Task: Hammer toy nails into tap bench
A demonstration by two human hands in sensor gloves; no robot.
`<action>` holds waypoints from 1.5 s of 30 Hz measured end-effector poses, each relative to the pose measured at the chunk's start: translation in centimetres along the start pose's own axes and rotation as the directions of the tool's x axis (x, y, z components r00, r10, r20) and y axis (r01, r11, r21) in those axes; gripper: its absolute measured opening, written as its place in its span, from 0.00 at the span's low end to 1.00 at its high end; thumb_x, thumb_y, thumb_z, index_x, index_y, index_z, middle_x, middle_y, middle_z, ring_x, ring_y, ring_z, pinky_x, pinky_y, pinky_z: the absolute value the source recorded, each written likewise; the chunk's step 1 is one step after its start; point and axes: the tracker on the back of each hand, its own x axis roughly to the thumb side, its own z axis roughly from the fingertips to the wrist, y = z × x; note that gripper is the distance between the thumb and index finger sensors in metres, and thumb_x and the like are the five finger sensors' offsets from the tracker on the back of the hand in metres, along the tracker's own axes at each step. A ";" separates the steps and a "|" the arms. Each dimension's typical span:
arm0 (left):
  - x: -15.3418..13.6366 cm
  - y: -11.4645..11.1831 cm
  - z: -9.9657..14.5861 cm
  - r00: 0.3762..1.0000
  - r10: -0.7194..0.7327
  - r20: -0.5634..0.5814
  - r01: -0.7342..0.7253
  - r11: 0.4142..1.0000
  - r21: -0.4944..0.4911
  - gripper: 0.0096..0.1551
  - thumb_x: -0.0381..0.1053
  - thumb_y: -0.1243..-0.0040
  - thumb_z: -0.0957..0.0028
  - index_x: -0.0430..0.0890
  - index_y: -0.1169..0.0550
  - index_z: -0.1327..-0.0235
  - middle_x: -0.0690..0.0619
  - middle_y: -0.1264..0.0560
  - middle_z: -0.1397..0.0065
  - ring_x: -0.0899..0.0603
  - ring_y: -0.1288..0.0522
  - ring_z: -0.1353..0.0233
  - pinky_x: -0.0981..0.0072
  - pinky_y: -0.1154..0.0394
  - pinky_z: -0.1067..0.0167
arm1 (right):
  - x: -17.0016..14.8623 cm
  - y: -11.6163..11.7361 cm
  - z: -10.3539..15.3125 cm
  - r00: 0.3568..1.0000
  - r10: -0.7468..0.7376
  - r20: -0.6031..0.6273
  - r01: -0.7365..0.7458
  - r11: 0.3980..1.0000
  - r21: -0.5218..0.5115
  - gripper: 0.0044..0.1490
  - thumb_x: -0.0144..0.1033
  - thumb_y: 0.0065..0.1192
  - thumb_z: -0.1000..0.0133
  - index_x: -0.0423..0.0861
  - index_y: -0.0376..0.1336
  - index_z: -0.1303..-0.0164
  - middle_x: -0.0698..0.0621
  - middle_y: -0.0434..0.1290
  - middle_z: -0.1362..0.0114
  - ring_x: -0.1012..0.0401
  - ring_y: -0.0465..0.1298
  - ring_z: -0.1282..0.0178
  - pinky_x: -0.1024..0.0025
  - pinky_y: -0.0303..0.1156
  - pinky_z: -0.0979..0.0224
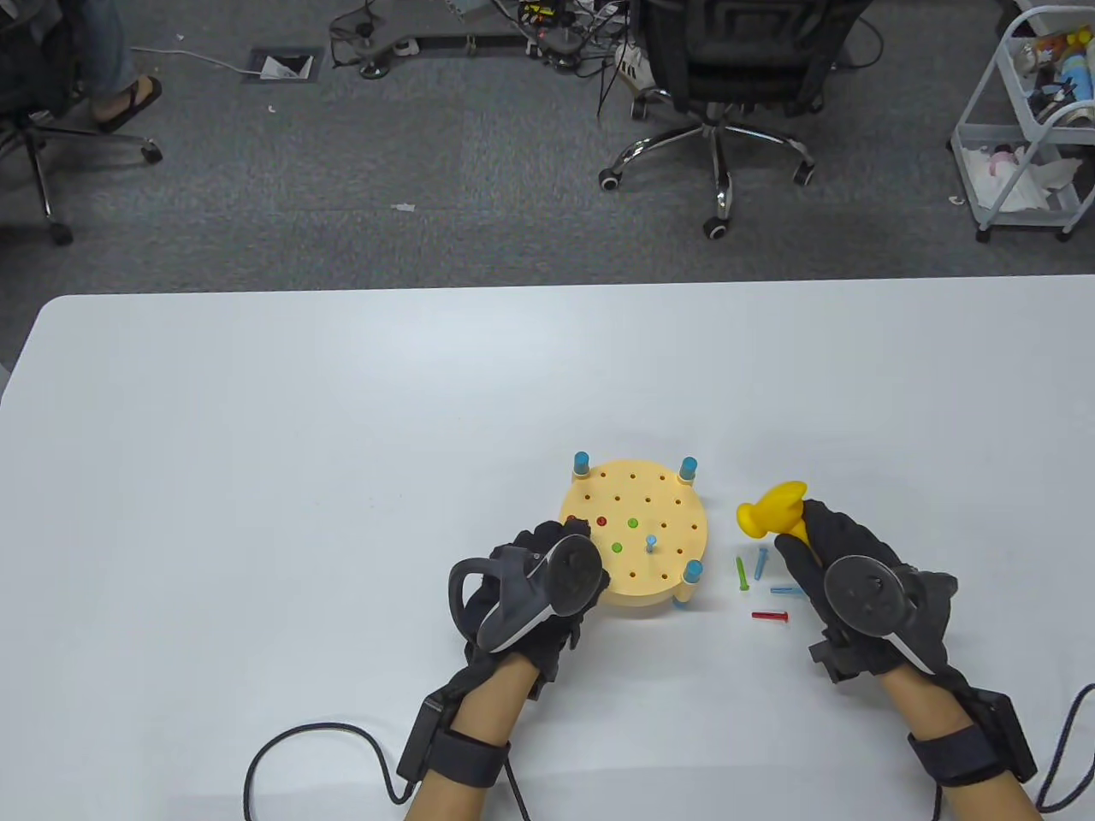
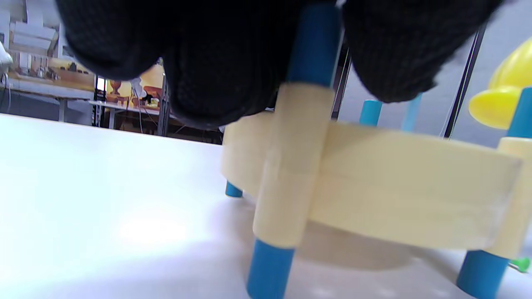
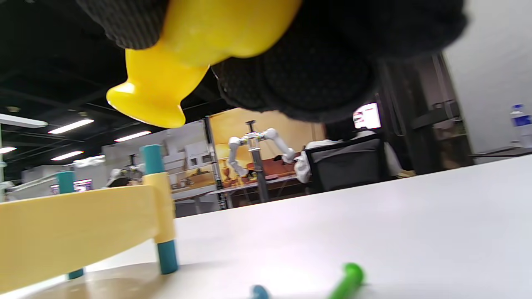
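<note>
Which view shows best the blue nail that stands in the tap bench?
The table view: the blue nail stands upright in the tap bench, unhidden. Neither the left wrist view nor the right wrist view shows this nail clearly.

It was an office-like robotics lab: grey carpet, a swivel chair and cable clutter lay beyond the white table; a white robot arm stood behind.

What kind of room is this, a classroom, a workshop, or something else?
Most likely an office-style robotics lab. Rolling office chairs stand on grey carpet, cables and power strips lie along the floor, and a white robot arm stands on a bench in the background.
</note>
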 end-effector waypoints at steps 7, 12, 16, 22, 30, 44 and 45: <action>-0.5 -0.1 -0.1 1.000 0.005 -0.001 -0.005 1.000 -0.012 0.31 0.57 0.31 0.62 0.50 0.22 0.44 0.44 0.21 0.43 0.46 0.19 0.52 0.51 0.24 0.52 | 4.3 -1.2 -1.2 0.987 0.022 0.162 -0.023 1.000 0.001 0.41 0.58 0.48 0.51 0.46 0.64 0.33 0.49 0.77 0.46 0.57 0.80 0.59 0.69 0.78 0.55; -1.0 -0.5 -0.1 0.998 0.064 0.005 -0.064 0.998 -0.016 0.31 0.56 0.31 0.62 0.49 0.22 0.45 0.44 0.19 0.46 0.46 0.18 0.55 0.50 0.23 0.53 | 7.4 -0.8 -2.8 0.949 0.116 0.291 -0.134 0.990 0.040 0.40 0.57 0.47 0.51 0.49 0.62 0.30 0.50 0.76 0.42 0.57 0.80 0.53 0.66 0.77 0.49; -0.9 -0.6 0.0 0.998 0.059 0.015 -0.059 0.998 0.007 0.30 0.56 0.32 0.62 0.48 0.22 0.45 0.44 0.18 0.47 0.46 0.17 0.56 0.50 0.23 0.54 | 8.3 0.8 -3.6 0.943 0.057 0.329 -0.089 0.992 0.084 0.40 0.55 0.48 0.50 0.49 0.61 0.30 0.48 0.75 0.42 0.55 0.79 0.52 0.63 0.76 0.48; -0.9 -0.6 0.0 0.999 0.051 0.016 -0.051 0.999 0.008 0.30 0.55 0.32 0.62 0.48 0.22 0.45 0.44 0.18 0.48 0.45 0.17 0.56 0.50 0.23 0.54 | 8.4 0.2 -3.8 0.933 0.076 0.351 -0.064 0.997 -0.045 0.40 0.55 0.46 0.50 0.47 0.60 0.29 0.48 0.74 0.42 0.54 0.78 0.53 0.63 0.75 0.48; -0.5 -0.6 0.1 1.000 0.016 0.018 -0.017 1.000 0.020 0.29 0.54 0.32 0.62 0.48 0.21 0.46 0.43 0.18 0.48 0.45 0.17 0.56 0.50 0.22 0.54 | 10.4 -0.2 -3.6 0.846 0.248 0.473 -0.211 0.969 -0.130 0.40 0.54 0.44 0.50 0.46 0.58 0.29 0.49 0.74 0.41 0.54 0.77 0.52 0.64 0.75 0.48; -0.4 -0.7 0.1 0.999 0.027 0.023 -0.028 0.999 0.032 0.29 0.54 0.32 0.62 0.47 0.21 0.46 0.43 0.17 0.49 0.44 0.17 0.56 0.51 0.22 0.53 | 7.1 2.8 -5.2 0.802 0.059 0.594 -0.170 0.977 0.131 0.40 0.53 0.48 0.51 0.42 0.62 0.33 0.47 0.76 0.45 0.51 0.77 0.57 0.62 0.75 0.53; -0.5 -0.7 0.1 0.999 0.033 0.024 -0.034 0.999 0.028 0.29 0.54 0.32 0.62 0.47 0.21 0.46 0.43 0.17 0.49 0.44 0.17 0.56 0.51 0.22 0.53 | 7.3 2.5 -5.2 0.820 0.075 0.568 -0.197 0.968 0.156 0.40 0.51 0.47 0.50 0.42 0.58 0.30 0.45 0.73 0.43 0.49 0.74 0.55 0.60 0.72 0.50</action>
